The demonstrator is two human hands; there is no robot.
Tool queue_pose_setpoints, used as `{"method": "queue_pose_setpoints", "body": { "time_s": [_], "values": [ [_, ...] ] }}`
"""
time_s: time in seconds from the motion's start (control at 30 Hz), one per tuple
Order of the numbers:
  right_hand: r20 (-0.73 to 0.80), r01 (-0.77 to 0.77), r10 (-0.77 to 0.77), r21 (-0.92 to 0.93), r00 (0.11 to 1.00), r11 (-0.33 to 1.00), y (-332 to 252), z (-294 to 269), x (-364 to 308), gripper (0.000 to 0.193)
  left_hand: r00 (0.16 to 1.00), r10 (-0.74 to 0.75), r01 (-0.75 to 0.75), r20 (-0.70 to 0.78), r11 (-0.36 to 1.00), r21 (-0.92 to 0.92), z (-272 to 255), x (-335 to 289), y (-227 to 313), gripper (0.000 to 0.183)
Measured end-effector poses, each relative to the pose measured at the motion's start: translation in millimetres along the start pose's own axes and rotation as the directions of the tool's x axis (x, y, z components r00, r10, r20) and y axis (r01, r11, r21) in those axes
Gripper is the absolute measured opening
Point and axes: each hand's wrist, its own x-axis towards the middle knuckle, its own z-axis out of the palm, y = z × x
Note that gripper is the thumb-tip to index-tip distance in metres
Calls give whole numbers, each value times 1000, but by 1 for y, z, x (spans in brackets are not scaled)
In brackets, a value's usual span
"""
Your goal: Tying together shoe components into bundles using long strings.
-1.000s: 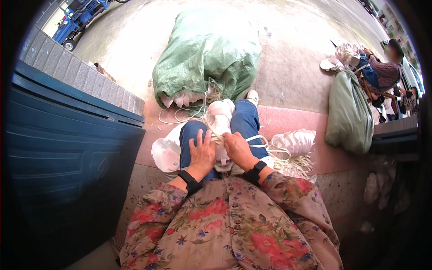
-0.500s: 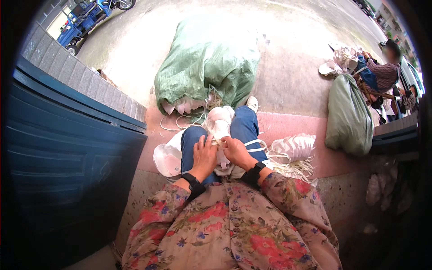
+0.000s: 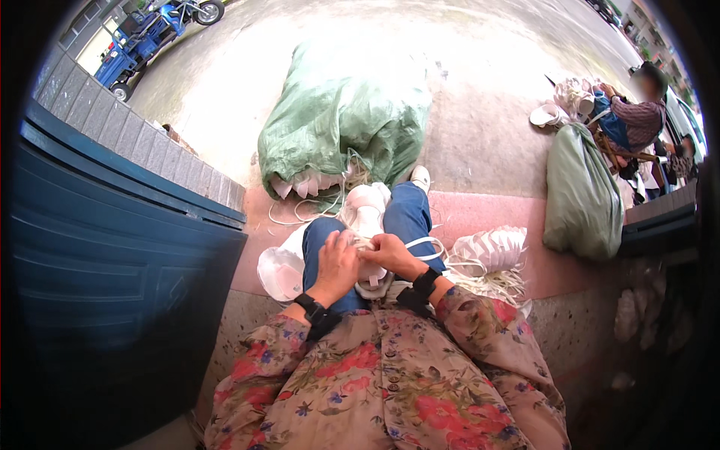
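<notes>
A white shoe (image 3: 366,208) rests between my knees, its length running away from me. Over its middle, my left hand (image 3: 337,264) has its fingers bent and pressed together on a pale shoelace (image 3: 363,244). Close against it, my right hand (image 3: 391,256) pinches the same lace with thumb and forefinger. The fingertips almost meet, so just where the lace passes is partly hidden. A loose white lace loop (image 3: 426,246) trails over my right thigh. Each wrist wears a black band.
Ahead stands a big green sack (image 3: 349,112) with white shoe pieces showing at its mouth. Left of my knee lies a white shoe piece (image 3: 280,274); right, stacked white pieces (image 3: 491,247) and a bundle of laces (image 3: 487,283). A blue door (image 3: 120,285) flanks me. Another person (image 3: 637,124) sits beyond a second sack (image 3: 583,191).
My hands have drawn closer together over the shoe, the left one rising slightly with its fingers more bent. The view has shifted a little; the sacks and stacked pieces stay put.
</notes>
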Motion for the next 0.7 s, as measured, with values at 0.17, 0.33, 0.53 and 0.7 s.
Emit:
{"method": "queue_pose_setpoints", "body": {
  "time_s": [0.17,0.33,0.53,0.7],
  "values": [
    [-304,87,-67,53,950,995,1,-17,11,24,944,-326,328,-42,922,206,-73,-23,-77,8],
    [-542,355,-113,366,833,861,-35,-148,-46,9,549,-832,641,-78,359,678,-174,-121,-202,25],
    [-968,526,251,214,0,823,-25,-258,-82,7,775,-620,603,126,784,147,-139,-105,-204,19],
    [-569,160,-436,-470,697,868,1,-125,-28,16,965,-235,253,119,954,-161,-37,-19,-110,12]
  ]
}}
